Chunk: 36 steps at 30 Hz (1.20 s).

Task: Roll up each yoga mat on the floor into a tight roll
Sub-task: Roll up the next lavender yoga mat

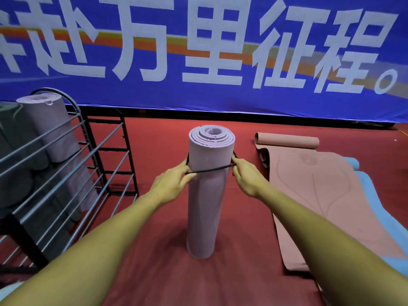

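Both hands, left (171,184) and right (247,176), pinch a black band (209,171) around the upright lilac roll (207,195) (pink mat (326,195) at 3 o'clock

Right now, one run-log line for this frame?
phase: banding | lilac mat roll: upright on floor | black elastic band: around roll | left hand, right hand: pinch band | pink mat: partly unrolled
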{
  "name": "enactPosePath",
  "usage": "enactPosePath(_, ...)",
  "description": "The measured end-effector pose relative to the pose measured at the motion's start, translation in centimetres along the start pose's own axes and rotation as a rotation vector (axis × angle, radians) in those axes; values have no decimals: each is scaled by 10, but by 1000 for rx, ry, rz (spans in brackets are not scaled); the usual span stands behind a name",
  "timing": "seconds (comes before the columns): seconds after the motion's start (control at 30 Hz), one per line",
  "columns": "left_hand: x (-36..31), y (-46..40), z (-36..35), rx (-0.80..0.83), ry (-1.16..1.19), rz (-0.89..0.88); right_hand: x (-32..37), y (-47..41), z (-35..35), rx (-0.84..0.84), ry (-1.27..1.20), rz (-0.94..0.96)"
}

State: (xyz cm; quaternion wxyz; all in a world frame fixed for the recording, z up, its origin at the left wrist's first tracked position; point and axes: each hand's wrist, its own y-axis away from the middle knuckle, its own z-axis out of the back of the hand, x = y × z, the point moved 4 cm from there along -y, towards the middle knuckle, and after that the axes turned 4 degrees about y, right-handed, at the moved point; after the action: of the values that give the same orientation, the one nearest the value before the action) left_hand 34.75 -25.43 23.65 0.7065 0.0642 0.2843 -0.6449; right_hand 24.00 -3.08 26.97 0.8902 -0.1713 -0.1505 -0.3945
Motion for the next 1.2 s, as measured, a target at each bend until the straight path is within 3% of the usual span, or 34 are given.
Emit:
enactPosePath(0.23, 79, -15, -67, 95, 345, 149, -49, -27, -95, 193, 41, -65)
enactPosePath(0.4, 108, -4, -132, 231, 417, 210, -76, -13, -157, 261, -34, -128)
enactPosePath(0.47, 112, -8, -132, 211, 528, 243, -77, -20, -163, 235, -97, -160)
enactPosePath(0.67, 110, -4, -130, -80, 905, 466, -55, -28, -162, 64, -362, -220)
enactPosePath(0.83, 119, 2, -135, -44, 846, 511, -45, -23, -181, -26, -526, -365)
enactPosePath(0.97, 126, 3, -143, -102, 876, 474, -48, -14, -205, 15, -485, -341)
enactPosePath(1.1, 131, 10, -158, -83, 912, 474, -45, -4, -236, 109, -614, -286)
enactPosePath(1.2, 133, 14, -164, -112, 908, 495, -48, -1, -248, 85, -652, -276)
